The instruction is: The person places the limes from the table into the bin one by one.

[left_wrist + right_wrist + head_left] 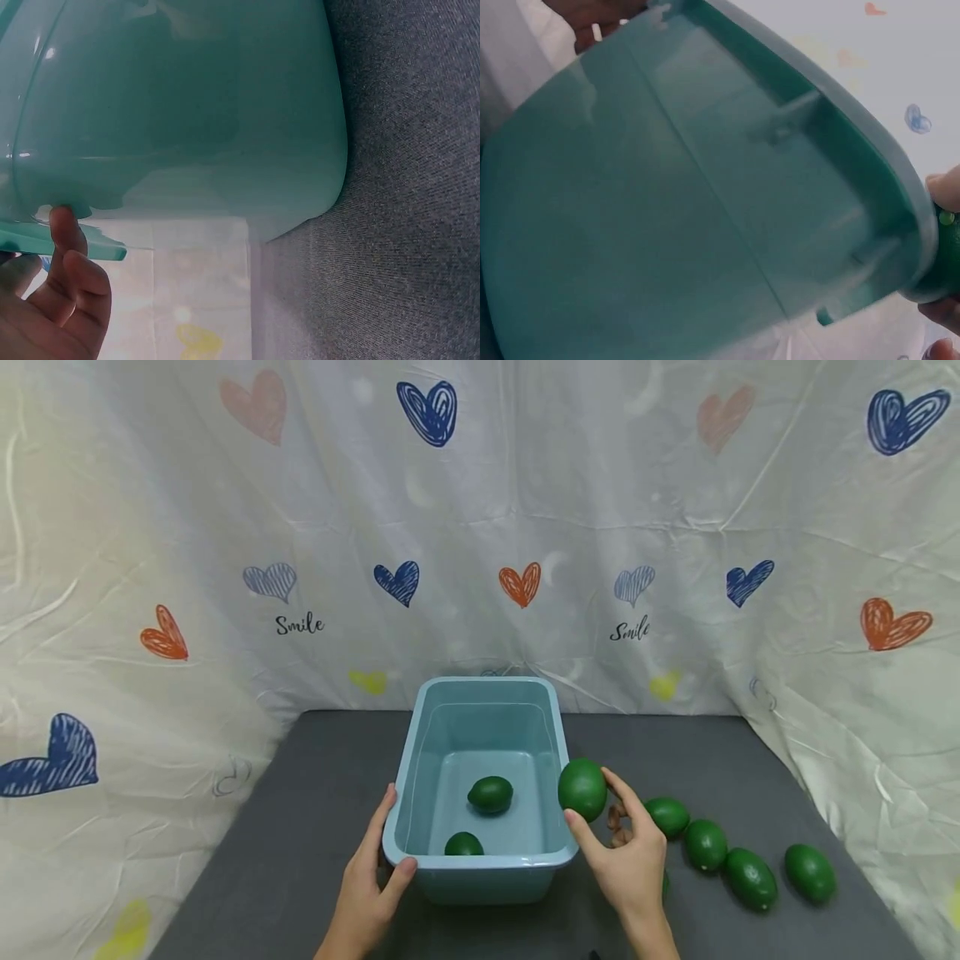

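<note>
A light blue-green plastic bin [491, 887] stands on the dark table, with two green avocados [491, 795] lying inside it. My left hand [369, 877] holds the bin's near left corner, thumb at the front rim and fingers along the left side. In the left wrist view, the fingers [90, 289] curl at the rim. My right hand [626, 852] pinches another green avocado [582, 789] between thumb and fingers, right at the bin's right rim. The right wrist view shows that held avocado [946, 259] partly behind the rim, cut off by the frame edge.
Several more avocados [751, 878] lie on the grey table [285, 852] to the right of the bin, one mostly hidden by my right wrist. A white curtain [465, 510] printed with hearts hangs behind the table and along its sides.
</note>
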Demonstrator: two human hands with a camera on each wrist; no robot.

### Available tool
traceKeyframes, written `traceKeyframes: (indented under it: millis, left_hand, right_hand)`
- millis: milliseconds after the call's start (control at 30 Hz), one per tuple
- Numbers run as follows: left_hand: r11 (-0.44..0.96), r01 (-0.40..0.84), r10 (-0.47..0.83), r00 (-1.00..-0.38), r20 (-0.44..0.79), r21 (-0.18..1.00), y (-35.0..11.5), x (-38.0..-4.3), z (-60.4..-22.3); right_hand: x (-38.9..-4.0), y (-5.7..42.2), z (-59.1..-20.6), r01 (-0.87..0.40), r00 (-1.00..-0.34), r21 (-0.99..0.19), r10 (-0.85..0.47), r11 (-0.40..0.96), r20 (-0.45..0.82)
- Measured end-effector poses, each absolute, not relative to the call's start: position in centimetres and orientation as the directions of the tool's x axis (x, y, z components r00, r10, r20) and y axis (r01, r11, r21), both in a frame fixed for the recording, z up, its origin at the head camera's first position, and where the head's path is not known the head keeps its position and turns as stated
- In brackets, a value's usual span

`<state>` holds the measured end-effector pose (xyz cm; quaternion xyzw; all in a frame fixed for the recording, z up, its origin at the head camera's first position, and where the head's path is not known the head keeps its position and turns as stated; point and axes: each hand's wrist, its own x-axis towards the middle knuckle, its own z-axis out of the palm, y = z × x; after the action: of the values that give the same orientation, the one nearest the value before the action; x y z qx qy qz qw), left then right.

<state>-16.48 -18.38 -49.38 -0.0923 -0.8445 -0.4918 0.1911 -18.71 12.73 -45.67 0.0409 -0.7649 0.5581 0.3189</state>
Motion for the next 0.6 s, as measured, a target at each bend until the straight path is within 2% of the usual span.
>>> traceKeyframes:
  millis: [400,600]
  left_hand:
    - [0.497,0.378,-0.019,-0.895,0.445,0.781,-18.4,-16.4,-49.1]
    - [0.493,0.368,-0.033,-0.898,0.439,0.788,-18.4,-16.4,-49.3]
  right_hand:
    - [-19.8,11.5,-45.1,-0.409,-0.855,-0.816,0.142,0.408,0.499]
    - [-20.0,11.1,-45.2,-0.384,-0.869,-0.815,0.128,0.435,0.478]
